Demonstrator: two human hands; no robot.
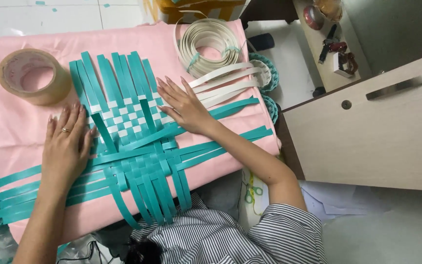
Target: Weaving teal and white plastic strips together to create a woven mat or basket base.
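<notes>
Tape roll [33, 76] and strap coil [210, 45] flank the woven mat [130, 132].

We see even, soft daylight across the pink cloth [15, 122], faint shadows under both hands, mild glare on the floor tiles [40, 17], sharp focus at centre, and slight wide-angle bending near the cabinet [377, 142]

My left hand [64, 146] covered part of the teal plastic woven strips [133, 142]; the yellow plastic crate [196, 9] was cut off at the top edge.
</notes>
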